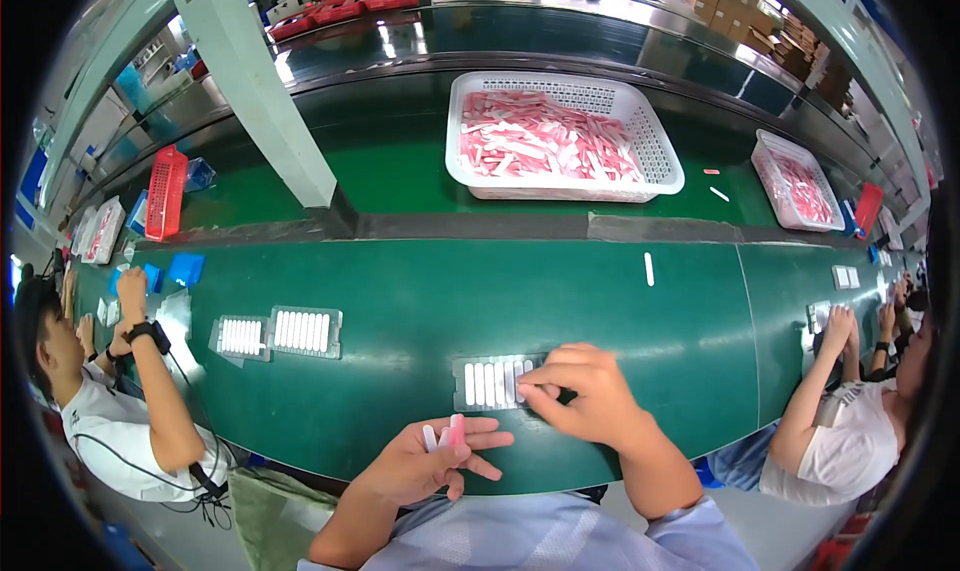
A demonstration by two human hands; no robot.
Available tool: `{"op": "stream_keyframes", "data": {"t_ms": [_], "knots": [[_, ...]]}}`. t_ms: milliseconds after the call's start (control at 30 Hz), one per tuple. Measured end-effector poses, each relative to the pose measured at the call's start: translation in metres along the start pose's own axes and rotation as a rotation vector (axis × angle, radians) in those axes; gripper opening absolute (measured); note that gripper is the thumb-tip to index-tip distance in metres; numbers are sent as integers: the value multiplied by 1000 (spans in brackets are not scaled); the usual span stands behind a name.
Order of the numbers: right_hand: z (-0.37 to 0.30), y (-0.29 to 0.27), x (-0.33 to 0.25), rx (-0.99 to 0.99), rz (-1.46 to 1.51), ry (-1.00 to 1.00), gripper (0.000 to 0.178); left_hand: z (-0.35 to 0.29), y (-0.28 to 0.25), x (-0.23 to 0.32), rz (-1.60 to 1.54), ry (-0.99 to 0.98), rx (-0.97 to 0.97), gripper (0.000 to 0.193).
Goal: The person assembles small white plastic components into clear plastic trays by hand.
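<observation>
My left hand (435,458) is palm up near the table's front edge. Its thumb holds a few small flat strips against the palm: a pink one (456,430) and a white one (430,438) show, while the other fingers spread out. Just beyond it lies a clear plastic tray (459,387) with several white strips (489,384) standing side by side in its slots. My right hand (585,396) reaches over the tray's right end. Thumb and forefinger are pinched together there on a white strip (521,370), partly hidden by the fingertips.
Two filled trays (306,332) (241,337) lie to the left. A loose white strip (649,269) lies ahead right. Across a raised ledge stands a white basket (668,176) of pink and white strips; a smaller basket (768,166) is farther right. Co-workers sit on both sides.
</observation>
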State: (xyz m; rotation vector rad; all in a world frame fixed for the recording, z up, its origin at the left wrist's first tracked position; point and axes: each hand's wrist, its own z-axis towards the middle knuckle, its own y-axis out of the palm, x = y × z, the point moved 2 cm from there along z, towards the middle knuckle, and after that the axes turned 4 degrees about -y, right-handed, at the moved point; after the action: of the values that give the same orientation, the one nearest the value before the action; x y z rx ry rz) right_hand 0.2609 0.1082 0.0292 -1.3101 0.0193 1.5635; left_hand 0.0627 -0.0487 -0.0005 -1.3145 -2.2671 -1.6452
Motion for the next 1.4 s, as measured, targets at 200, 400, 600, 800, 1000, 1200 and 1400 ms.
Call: {"op": "stream_keyframes", "data": {"t_ms": [200, 400, 600, 800, 1000, 1200, 1400], "knots": [[-6, 14, -14, -192, 421, 94, 18, 18, 21, -4, 276, -168, -47, 41], [-8, -38, 19, 120, 841, 502, 4, 18, 22, 1, 265, 14, 184, 20], [-11, -23, 29, -180, 487, 495, 6, 29, 16, 10, 811, 326, 168, 18], [1, -12, 25, -57, -148, 128, 23, 31, 39, 29, 1506, 487, 548, 22], [4, -23, 20, -89, -155, 187, 24, 31, 30, 24, 1715, 593, 595, 36], [0, -16, 19, -230, -116, 27, 19, 29, 27, 17, 2042, 528, 514, 38], [3, -10, 9, -242, -156, -76, 23, 24, 25, 25, 2040, 590, 544, 38]]}}
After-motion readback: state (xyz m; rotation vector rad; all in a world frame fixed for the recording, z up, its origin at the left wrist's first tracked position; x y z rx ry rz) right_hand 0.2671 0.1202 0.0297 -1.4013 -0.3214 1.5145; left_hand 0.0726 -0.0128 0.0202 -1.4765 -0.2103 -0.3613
